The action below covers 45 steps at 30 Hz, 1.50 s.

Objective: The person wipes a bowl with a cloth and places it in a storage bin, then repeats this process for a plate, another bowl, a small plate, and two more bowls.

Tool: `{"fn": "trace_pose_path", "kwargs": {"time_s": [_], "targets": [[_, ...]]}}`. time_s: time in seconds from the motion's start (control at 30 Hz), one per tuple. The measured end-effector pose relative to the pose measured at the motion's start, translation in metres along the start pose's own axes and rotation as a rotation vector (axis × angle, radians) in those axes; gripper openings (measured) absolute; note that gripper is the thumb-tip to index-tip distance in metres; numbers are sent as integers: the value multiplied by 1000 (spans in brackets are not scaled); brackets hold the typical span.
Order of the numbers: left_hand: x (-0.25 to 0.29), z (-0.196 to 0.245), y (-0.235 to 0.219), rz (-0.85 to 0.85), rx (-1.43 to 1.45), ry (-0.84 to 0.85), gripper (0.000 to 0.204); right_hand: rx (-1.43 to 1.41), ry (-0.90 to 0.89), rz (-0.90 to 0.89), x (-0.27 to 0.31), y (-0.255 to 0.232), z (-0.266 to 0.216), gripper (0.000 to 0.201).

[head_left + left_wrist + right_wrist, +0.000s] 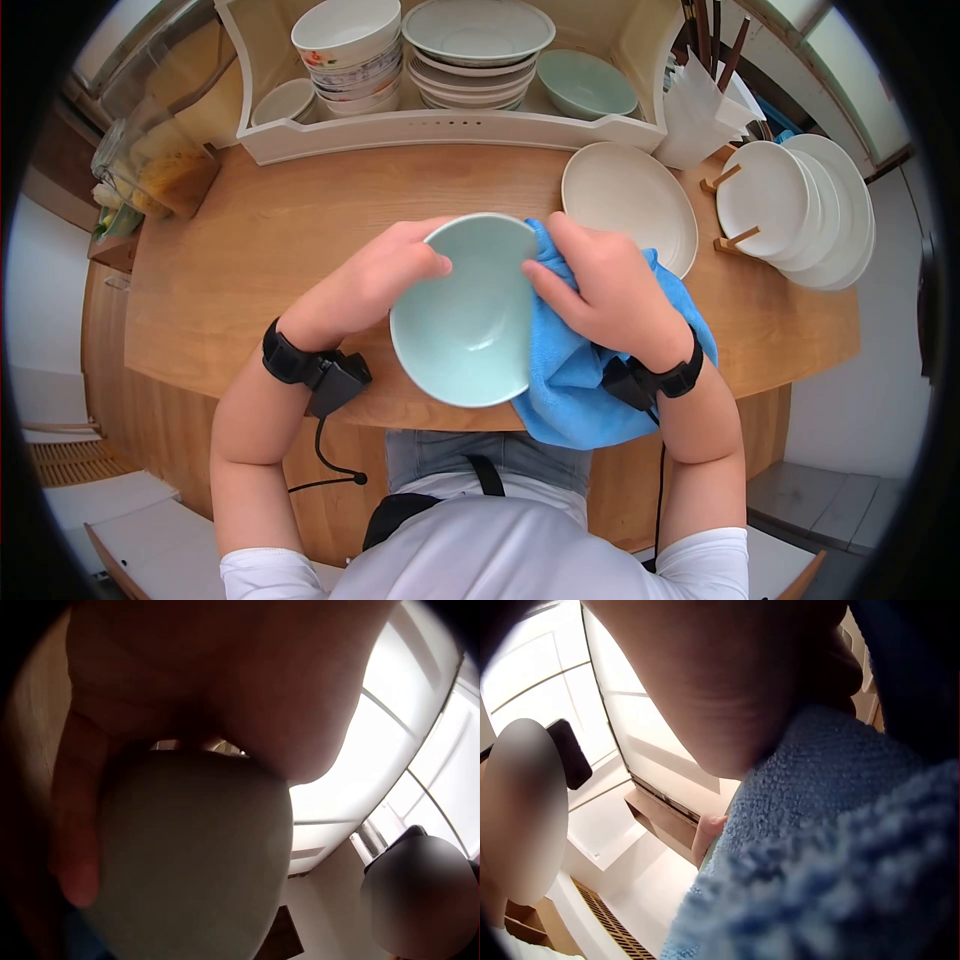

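Note:
A pale green bowl (465,320) is held up over the front of the table, its inside facing the head camera. My left hand (385,275) grips its upper left rim, thumb over the inside edge; in the left wrist view the fingers (79,847) lie along the bowl's outside. At the right rim my right hand (605,285) holds a blue cloth (580,390) against the bowl, thumb toward the inside. The cloth wraps the bowl's right side and hangs past the table's front edge. In the right wrist view the cloth (802,825) fills much of the picture and hides the right fingers.
A cream plate (625,200) lies behind the cloth. White plates (765,200) stand in a wooden rack at the right. At the back, a white shelf (450,135) carries stacked bowls, plates and a green bowl (585,85). A chopstick holder (695,125) stands beside it; jars (150,170) stand back left.

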State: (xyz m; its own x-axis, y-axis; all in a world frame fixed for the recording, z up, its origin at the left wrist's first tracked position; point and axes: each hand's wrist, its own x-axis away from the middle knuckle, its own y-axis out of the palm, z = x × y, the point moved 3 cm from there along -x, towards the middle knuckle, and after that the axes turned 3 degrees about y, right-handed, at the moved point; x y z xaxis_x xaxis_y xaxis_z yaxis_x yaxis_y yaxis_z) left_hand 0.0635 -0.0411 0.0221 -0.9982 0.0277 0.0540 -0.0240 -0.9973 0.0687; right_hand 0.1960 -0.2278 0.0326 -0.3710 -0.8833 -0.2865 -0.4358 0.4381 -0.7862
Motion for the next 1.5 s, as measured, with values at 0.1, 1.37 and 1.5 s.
{"fn": "trace_pose_path", "kwargs": {"time_s": [0.1, 1.37, 1.5], "targets": [[1, -3, 6, -97, -54, -107, 63, -20, -63, -73, 2, 5, -4, 25], [-4, -23, 16, 169, 115, 327, 120, -777, 210, 195, 1, 35, 20, 29], [-12, -33, -2, 127, -22, 508, 108, -912, 263, 222, 1, 21, 20, 25]]}}
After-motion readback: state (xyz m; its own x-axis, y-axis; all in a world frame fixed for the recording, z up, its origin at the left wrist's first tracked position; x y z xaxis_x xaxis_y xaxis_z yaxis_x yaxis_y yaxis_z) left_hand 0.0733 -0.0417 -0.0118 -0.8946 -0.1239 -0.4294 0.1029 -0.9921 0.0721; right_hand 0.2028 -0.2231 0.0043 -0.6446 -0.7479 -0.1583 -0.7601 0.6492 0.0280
